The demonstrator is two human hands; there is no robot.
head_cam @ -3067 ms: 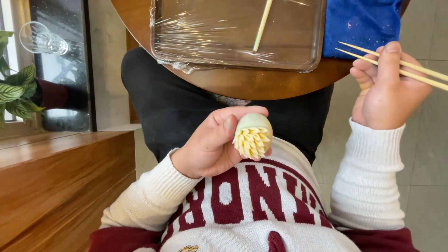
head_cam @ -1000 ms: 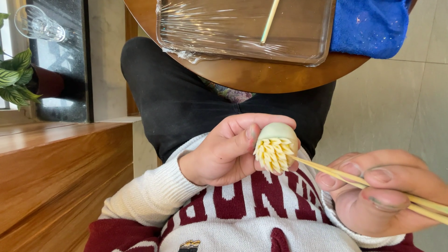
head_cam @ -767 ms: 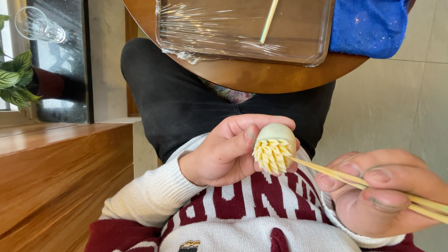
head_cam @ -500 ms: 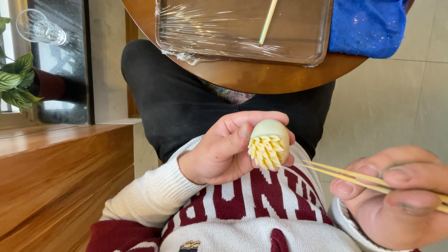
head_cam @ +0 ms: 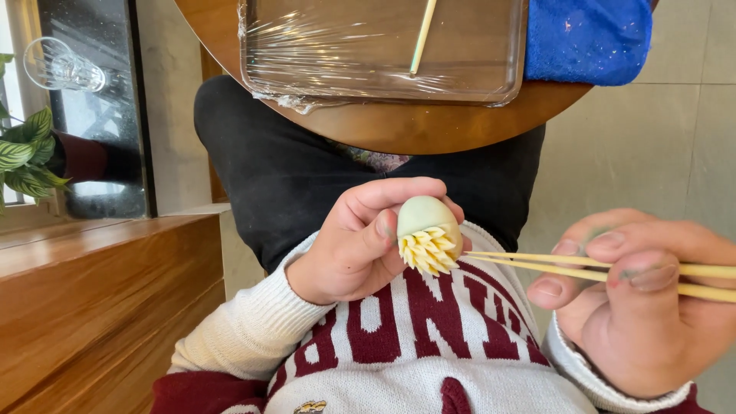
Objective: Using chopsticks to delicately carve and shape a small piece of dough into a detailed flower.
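My left hand (head_cam: 356, 241) holds a small egg-shaped dough piece (head_cam: 426, 234), pale green on top, with a yellow end cut into thin pointed petals. My right hand (head_cam: 632, 303) grips a pair of thin wooden chopsticks (head_cam: 583, 264) held level. Their tips sit just right of the yellow petals, almost touching them. Both hands hover over my lap, above a white and maroon sweater.
A round wooden table (head_cam: 399, 126) lies ahead, bearing a tray wrapped in clear film (head_cam: 383, 50) with a thin stick on it and a blue cloth (head_cam: 586, 38). A wooden bench (head_cam: 92, 299) runs on the left, with a plant (head_cam: 23, 157) and a glass (head_cam: 61, 69).
My right hand came down from the upper right with the chopsticks, worked their tips into the petals, and has now drawn them slightly back to the right. My left hand turned the dough a little.
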